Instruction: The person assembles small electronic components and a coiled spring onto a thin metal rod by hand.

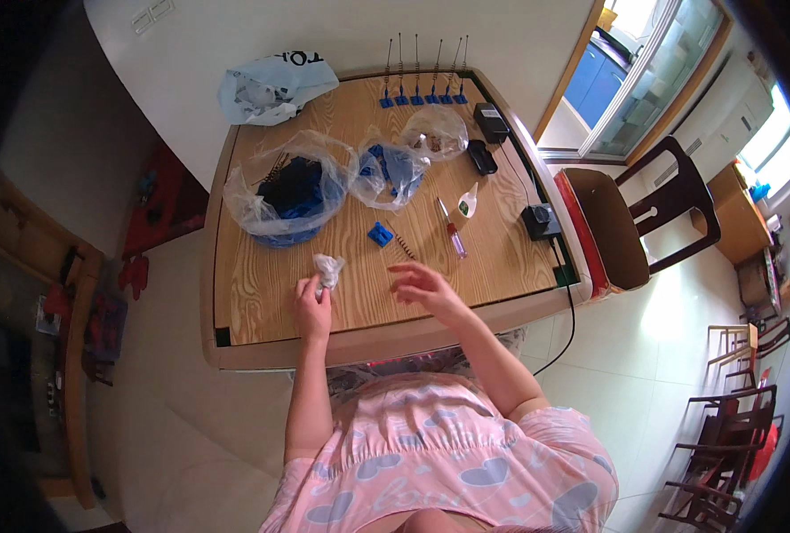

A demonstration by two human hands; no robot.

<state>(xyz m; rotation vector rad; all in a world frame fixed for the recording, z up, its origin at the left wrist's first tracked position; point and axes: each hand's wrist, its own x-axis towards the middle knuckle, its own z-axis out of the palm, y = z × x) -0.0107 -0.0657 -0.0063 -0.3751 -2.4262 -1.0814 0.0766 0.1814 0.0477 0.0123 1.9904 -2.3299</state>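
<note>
My left hand (pixel 311 306) is closed on a crumpled white tissue (pixel 328 268) at the near part of the wooden table. To its right, my right hand (pixel 428 289) hovers with fingers apart and nothing in them. Just beyond its fingertips lies a dark coil spring (pixel 404 246) with a thin end. A small blue plastic piece (pixel 379 234) rests left of the spring. Farther right are a screwdriver (pixel 454 238) with a red and clear handle and a small white glue bottle (pixel 468 202).
Open plastic bags hold blue parts and springs (pixel 293 191), more blue parts (pixel 386 173) and small brownish pieces (pixel 437 133). Several blue bases with upright springs (pixel 417 99) line the far edge. Black boxes (pixel 540 222) and a cable stand right. A chair (pixel 670 209) holds a cardboard box (pixel 595 222).
</note>
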